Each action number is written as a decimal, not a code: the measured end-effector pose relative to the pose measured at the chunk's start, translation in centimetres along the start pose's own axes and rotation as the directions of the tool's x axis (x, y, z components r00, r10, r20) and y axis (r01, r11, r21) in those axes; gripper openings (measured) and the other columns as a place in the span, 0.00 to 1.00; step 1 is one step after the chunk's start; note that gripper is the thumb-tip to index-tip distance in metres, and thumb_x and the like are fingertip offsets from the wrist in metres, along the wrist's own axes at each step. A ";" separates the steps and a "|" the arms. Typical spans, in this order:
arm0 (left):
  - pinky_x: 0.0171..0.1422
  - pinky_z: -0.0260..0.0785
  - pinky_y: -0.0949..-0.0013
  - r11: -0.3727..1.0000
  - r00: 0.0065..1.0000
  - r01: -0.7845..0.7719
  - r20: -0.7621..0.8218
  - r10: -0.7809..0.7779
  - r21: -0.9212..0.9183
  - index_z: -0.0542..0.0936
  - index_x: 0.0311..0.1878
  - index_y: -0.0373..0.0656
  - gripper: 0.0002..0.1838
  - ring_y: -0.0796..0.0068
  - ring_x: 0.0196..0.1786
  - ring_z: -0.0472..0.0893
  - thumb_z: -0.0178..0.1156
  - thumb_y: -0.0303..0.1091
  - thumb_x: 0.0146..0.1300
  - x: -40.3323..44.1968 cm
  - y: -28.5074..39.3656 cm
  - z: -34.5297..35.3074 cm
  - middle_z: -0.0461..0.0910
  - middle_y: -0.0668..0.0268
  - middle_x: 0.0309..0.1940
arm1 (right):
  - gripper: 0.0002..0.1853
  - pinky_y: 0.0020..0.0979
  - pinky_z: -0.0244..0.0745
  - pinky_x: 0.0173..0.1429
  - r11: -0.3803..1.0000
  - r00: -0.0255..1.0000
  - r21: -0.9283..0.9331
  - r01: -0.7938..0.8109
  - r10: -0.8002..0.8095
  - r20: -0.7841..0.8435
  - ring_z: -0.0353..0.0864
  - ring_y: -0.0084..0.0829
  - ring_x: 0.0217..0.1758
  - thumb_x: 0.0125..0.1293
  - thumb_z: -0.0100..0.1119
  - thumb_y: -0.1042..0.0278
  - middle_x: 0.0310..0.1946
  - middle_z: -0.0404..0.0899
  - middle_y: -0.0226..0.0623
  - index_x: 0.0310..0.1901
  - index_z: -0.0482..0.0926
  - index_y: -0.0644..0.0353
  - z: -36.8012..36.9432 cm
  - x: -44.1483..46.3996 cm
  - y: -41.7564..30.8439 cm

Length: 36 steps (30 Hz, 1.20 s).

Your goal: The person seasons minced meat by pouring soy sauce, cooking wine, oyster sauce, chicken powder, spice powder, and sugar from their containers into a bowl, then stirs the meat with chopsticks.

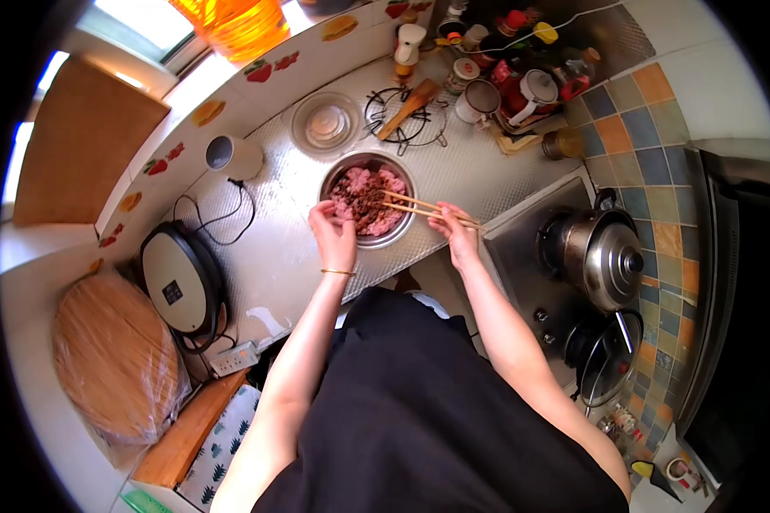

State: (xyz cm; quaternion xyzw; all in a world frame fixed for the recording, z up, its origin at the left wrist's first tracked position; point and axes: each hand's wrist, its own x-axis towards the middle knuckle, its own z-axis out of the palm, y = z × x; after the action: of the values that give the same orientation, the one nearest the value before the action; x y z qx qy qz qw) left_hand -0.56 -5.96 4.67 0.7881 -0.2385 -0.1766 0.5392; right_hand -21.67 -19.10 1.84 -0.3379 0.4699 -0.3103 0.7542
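Chopsticks sat clamped in your right hand, tips in the meat; your left hand had bent fingers at the bowl's left rim, though whether they gripped it you could not tell. The bowl stood beside the counter's near edge, so bracing it and folding brown into pink with short strokes suited best. Farther off lay a wooden spatula.

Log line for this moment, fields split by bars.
left hand: at bowl rim | right hand: holding chopsticks | chopstick tips: in meat | bowl: on counter
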 end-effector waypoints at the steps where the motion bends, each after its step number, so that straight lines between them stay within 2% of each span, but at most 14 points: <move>1: 0.48 0.72 0.67 0.998 0.996 -0.062 0.058 0.064 -0.028 0.70 0.52 0.36 0.21 0.69 0.37 0.76 0.57 0.20 0.52 0.6 1.4 1.1 0.70 0.56 0.47 | 0.15 0.27 0.84 0.46 1.000 1.000 0.005 -0.005 0.005 -0.017 0.86 0.30 0.42 0.71 0.59 0.66 0.42 0.83 0.42 0.52 0.78 0.68 0.1 0.2 0.4; 2: 0.47 0.72 0.67 0.996 0.986 -0.059 0.154 0.069 -0.068 0.73 0.49 0.36 0.18 0.71 0.37 0.76 0.56 0.19 0.53 1.5 2.9 2.7 0.72 0.59 0.46 | 0.15 0.27 0.84 0.46 1.000 1.000 0.019 0.001 -0.001 -0.020 0.86 0.30 0.41 0.70 0.60 0.66 0.43 0.83 0.41 0.52 0.78 0.68 0.1 0.2 0.8; 3: 0.46 0.72 0.67 0.973 0.972 -0.046 0.214 0.096 -0.228 0.74 0.48 0.36 0.15 0.72 0.37 0.76 0.55 0.19 0.55 2.2 4.2 5.0 0.74 0.60 0.45 | 0.15 0.28 0.84 0.46 1.000 1.000 0.014 -0.014 0.015 -0.027 0.85 0.30 0.41 0.70 0.61 0.66 0.43 0.83 0.40 0.53 0.78 0.66 -0.1 0.5 1.2; 4: 0.47 0.72 0.68 0.976 0.944 -0.036 0.312 0.103 -0.214 0.75 0.49 0.36 0.15 0.72 0.38 0.77 0.55 0.20 0.58 3.2 5.3 7.1 0.75 0.59 0.45 | 0.15 0.28 0.84 0.46 0.999 0.999 0.011 -0.033 0.033 -0.009 0.85 0.30 0.42 0.70 0.61 0.67 0.44 0.83 0.39 0.54 0.77 0.65 -0.1 0.3 1.1; 5: 0.41 0.73 0.74 0.983 0.922 -0.104 0.357 0.153 -0.153 0.75 0.53 0.38 0.16 0.77 0.38 0.80 0.54 0.20 0.61 4.0 5.9 9.4 0.78 0.63 0.46 | 0.16 0.29 0.84 0.47 0.999 0.999 0.008 -0.050 0.050 0.009 0.85 0.29 0.42 0.70 0.61 0.67 0.44 0.82 0.38 0.55 0.76 0.64 -0.3 0.0 0.8; 7: 0.42 0.76 0.70 0.935 0.859 0.204 0.511 -0.029 -0.289 0.75 0.57 0.37 0.18 0.71 0.41 0.83 0.55 0.24 0.62 5.5 8.2 14.1 0.78 0.60 0.50 | 0.22 0.29 0.83 0.47 0.994 0.993 0.005 -0.105 0.105 0.056 0.85 0.30 0.44 0.67 0.62 0.73 0.48 0.80 0.39 0.62 0.70 0.60 -1.7 -0.6 0.5; 12: 0.45 0.78 0.66 0.793 0.705 0.557 0.646 -0.294 -0.247 0.68 0.66 0.43 0.26 0.65 0.43 0.83 0.61 0.35 0.65 9.1 5.7 27.3 0.76 0.55 0.51 | 0.31 0.33 0.83 0.51 0.986 0.985 -0.020 -0.166 0.166 0.034 0.82 0.33 0.51 0.63 0.63 0.81 0.53 0.75 0.42 0.67 0.64 0.59 -7.5 -3.6 -1.5; 15: 0.47 0.78 0.61 0.555 0.570 0.785 0.673 -0.471 -0.276 0.60 0.70 0.47 0.34 0.61 0.45 0.82 0.63 0.40 0.65 9.2 7.2 30.5 0.74 0.54 0.52 | 0.31 0.34 0.82 0.53 0.990 0.990 0.003 -0.138 0.138 0.008 0.82 0.34 0.50 0.62 0.61 0.83 0.52 0.76 0.43 0.67 0.64 0.60 -10.7 -5.0 -2.1; 16: 0.50 0.77 0.57 0.535 0.534 0.805 0.706 -0.464 -0.258 0.57 0.72 0.50 0.37 0.59 0.47 0.81 0.64 0.44 0.64 9.5 7.1 31.3 0.73 0.54 0.53 | 0.31 0.35 0.82 0.53 0.994 0.993 0.003 -0.113 0.113 0.025 0.82 0.34 0.50 0.62 0.60 0.84 0.51 0.77 0.43 0.66 0.64 0.60 -11.1 -5.2 -2.5; 19: 0.52 0.76 0.59 0.441 0.513 0.841 0.720 -0.468 -0.312 0.62 0.69 0.49 0.33 0.60 0.47 0.81 0.63 0.47 0.66 9.6 6.5 33.4 0.73 0.55 0.52 | 0.31 0.36 0.80 0.54 0.998 0.996 0.016 -0.059 0.057 0.069 0.82 0.35 0.49 0.60 0.57 0.85 0.50 0.78 0.44 0.66 0.65 0.61 -11.9 -5.5 -3.7; 23: 0.53 0.74 0.62 0.446 0.528 0.825 0.754 -0.390 -0.348 0.70 0.58 0.43 0.26 0.64 0.46 0.79 0.56 0.54 0.69 9.7 5.8 35.0 0.74 0.58 0.47 | 0.32 0.36 0.79 0.55 0.998 0.995 0.051 -0.033 0.028 0.094 0.82 0.35 0.49 0.57 0.55 0.85 0.49 0.79 0.43 0.65 0.65 0.62 -11.4 -4.7 -4.7; 26: 0.48 0.74 0.64 0.519 0.597 0.781 0.660 -0.456 -0.349 0.72 0.49 0.43 0.24 0.68 0.42 0.79 0.54 0.57 0.70 9.2 6.0 35.4 0.75 0.60 0.42 | 0.31 0.36 0.78 0.55 0.999 0.994 0.048 -0.011 0.005 0.114 0.81 0.34 0.49 0.56 0.54 0.86 0.49 0.79 0.43 0.65 0.66 0.63 -10.4 -4.2 -6.2; 29: 0.42 0.74 0.68 0.636 0.667 0.699 0.620 -0.414 -0.326 0.71 0.42 0.46 0.23 0.70 0.36 0.80 0.51 0.59 0.71 9.0 4.9 34.6 0.75 0.64 0.36 | 0.30 0.35 0.78 0.56 0.999 0.989 -0.001 0.053 -0.052 0.139 0.81 0.33 0.49 0.56 0.53 0.85 0.50 0.79 0.43 0.64 0.67 0.63 -9.6 -2.9 -7.6; 36: 0.31 0.69 0.73 0.791 0.690 0.539 0.690 -0.218 -0.289 0.70 0.38 0.47 0.20 0.77 0.28 0.77 0.45 0.53 0.76 7.0 5.2 28.3 0.72 0.70 0.26 | 0.24 0.32 0.77 0.56 0.991 0.976 0.027 0.131 -0.134 0.172 0.81 0.30 0.48 0.61 0.54 0.81 0.48 0.79 0.41 0.61 0.70 0.65 -6.6 0.4 -12.1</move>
State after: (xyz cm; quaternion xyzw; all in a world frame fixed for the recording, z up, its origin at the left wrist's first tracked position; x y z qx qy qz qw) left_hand -10.91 -33.20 -0.66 0.5606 -0.1786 -0.5901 0.5528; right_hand -29.35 -27.87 9.13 -0.3885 0.3764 -0.3328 0.7724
